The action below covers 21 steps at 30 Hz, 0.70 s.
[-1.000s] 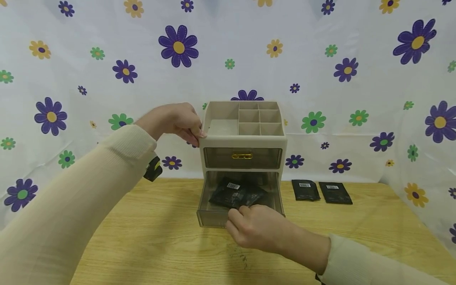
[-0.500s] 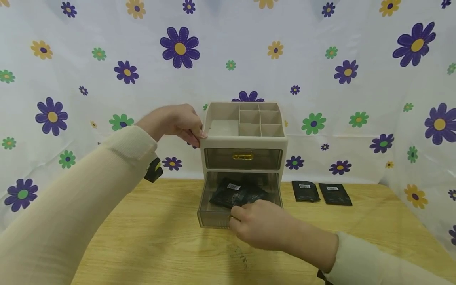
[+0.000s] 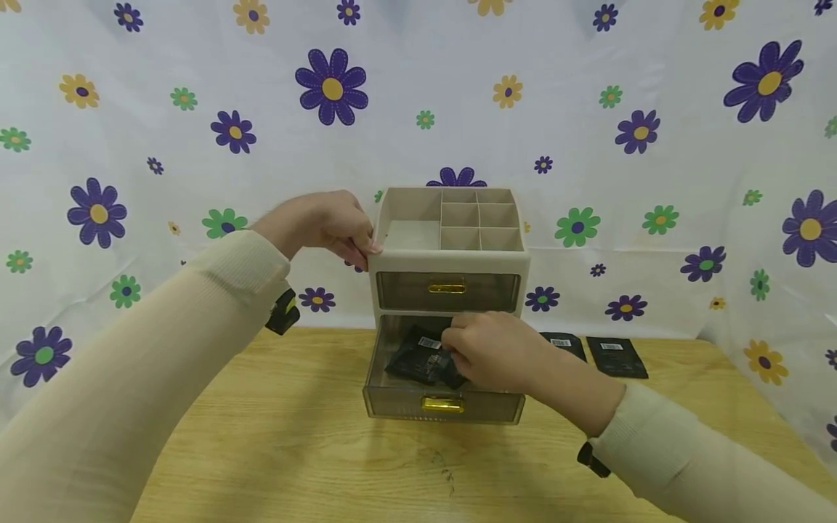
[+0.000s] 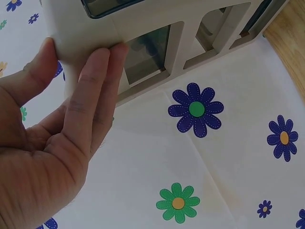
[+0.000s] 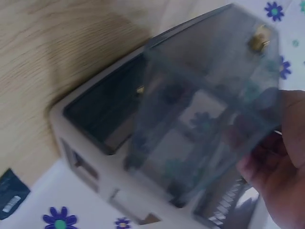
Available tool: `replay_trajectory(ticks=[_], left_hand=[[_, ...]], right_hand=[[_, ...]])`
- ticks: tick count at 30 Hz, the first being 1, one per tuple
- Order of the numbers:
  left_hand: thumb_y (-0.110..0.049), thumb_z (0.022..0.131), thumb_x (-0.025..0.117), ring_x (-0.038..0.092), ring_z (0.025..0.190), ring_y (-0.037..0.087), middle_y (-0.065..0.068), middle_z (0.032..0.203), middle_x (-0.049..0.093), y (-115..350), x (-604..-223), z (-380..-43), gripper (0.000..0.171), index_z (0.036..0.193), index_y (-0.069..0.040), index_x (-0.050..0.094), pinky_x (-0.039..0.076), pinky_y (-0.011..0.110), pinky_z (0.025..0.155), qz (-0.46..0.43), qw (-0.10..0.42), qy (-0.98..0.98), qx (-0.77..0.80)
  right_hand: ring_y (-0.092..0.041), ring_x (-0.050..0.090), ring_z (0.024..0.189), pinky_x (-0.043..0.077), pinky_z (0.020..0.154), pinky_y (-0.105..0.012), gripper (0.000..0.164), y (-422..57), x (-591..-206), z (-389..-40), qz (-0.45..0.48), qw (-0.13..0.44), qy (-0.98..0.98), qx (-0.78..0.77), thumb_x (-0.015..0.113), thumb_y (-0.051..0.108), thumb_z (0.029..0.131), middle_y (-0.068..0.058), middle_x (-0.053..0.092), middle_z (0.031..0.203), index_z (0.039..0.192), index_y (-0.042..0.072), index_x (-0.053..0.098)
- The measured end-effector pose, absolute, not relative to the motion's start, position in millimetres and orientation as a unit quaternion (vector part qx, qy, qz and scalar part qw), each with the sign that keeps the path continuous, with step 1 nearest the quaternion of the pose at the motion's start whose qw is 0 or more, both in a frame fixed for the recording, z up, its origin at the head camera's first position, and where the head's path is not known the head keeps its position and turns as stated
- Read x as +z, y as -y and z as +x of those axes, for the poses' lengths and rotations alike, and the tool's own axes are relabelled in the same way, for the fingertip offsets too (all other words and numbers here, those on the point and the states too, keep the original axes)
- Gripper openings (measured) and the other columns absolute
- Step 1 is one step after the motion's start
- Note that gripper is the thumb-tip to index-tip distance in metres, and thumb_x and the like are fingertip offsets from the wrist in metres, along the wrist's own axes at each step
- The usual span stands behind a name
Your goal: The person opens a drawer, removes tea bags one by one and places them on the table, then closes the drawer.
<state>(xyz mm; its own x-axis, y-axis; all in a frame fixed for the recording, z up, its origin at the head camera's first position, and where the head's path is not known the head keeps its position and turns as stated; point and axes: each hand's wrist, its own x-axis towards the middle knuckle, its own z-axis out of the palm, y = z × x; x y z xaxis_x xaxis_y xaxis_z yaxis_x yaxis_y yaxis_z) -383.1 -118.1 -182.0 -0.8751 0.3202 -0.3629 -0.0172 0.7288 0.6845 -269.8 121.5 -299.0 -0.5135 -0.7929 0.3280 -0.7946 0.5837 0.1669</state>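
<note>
A beige desktop drawer organizer [image 3: 451,260] stands on the table, its clear grey lower drawer [image 3: 487,409] pulled out. My left hand [image 3: 336,226] grips the organizer's upper left front corner; the left wrist view has the thumb on one side and fingers on the other. Black packets with white labels lie in the drawer; one packet [image 3: 410,356] is plainly visible. My right hand [image 3: 500,350] reaches over the drawer, fingers bent down at a second packet [image 3: 451,374]. In the blurred right wrist view, its fingertips are by the drawer's wall, and their hold is unclear.
Two more black packets lie on the table to the right, the nearer packet [image 3: 569,344] partly behind the right forearm, the farther packet [image 3: 617,357] in full view. The upper drawer [image 3: 405,293] is closed. A flowered cloth [image 3: 418,73] hangs behind the wooden table [image 3: 294,450].
My right hand has left the lower drawer's front, uncovering its gold handle, and moved up and back over the drawer to the packets. My left hand stays on the organizer's corner.
</note>
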Motion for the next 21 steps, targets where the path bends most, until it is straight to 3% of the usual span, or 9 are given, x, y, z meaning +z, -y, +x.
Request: replay_trajectory(ticks=[3, 7, 15, 21], left_hand=[[-0.010, 0.085, 0.063, 0.064, 0.083, 0.027, 0.022, 0.106, 0.060, 118.7, -183.2, -383.0, 0.032, 0.111, 0.006, 0.055, 0.057, 0.031, 0.072, 0.086, 0.236, -0.898, 0.360], [-0.011, 0.085, 0.064, 0.064, 0.083, 0.026, 0.022, 0.106, 0.060, 118.3, -183.1, -383.0, 0.032, 0.111, 0.005, 0.055, 0.057, 0.031, 0.072, 0.090, 0.234, -0.900, 0.357], [-0.012, 0.084, 0.065, 0.064, 0.084, 0.027, 0.021, 0.107, 0.060, 118.7, -181.9, -382.5, 0.034, 0.112, 0.003, 0.055, 0.056, 0.031, 0.073, 0.081, 0.235, -0.901, 0.357], [-0.012, 0.084, 0.064, 0.064, 0.083, 0.026, 0.021, 0.106, 0.060, 117.2, -181.9, -382.1, 0.033, 0.112, 0.004, 0.055, 0.057, 0.031, 0.072, 0.081, 0.238, -0.901, 0.354]], right_hand=[[-0.009, 0.056, 0.078, 0.054, 0.067, -0.025, 0.019, -123.9, -305.1, -279.0, 0.437, 0.109, 0.893, -0.003, 0.071, 0.015, 0.076, 0.003, 0.061, 0.089, 0.095, 0.015, 0.067], [-0.009, 0.052, 0.081, 0.053, 0.070, -0.025, 0.025, -127.8, -312.2, -286.0, 0.441, 0.067, 0.894, -0.038, 0.076, 0.015, 0.071, 0.004, 0.056, 0.091, 0.094, 0.019, 0.066], [-0.008, 0.049, 0.072, 0.051, 0.061, -0.024, 0.015, -126.8, -319.6, -293.2, 0.475, 0.106, 0.870, -0.080, 0.071, 0.012, 0.076, 0.006, 0.053, 0.083, 0.086, 0.023, 0.066], [-0.009, 0.051, 0.068, 0.050, 0.059, -0.027, 0.011, -128.3, -318.1, -291.8, 0.504, 0.188, 0.838, -0.096, 0.060, 0.010, 0.081, 0.006, 0.056, 0.074, 0.077, 0.019, 0.064]])
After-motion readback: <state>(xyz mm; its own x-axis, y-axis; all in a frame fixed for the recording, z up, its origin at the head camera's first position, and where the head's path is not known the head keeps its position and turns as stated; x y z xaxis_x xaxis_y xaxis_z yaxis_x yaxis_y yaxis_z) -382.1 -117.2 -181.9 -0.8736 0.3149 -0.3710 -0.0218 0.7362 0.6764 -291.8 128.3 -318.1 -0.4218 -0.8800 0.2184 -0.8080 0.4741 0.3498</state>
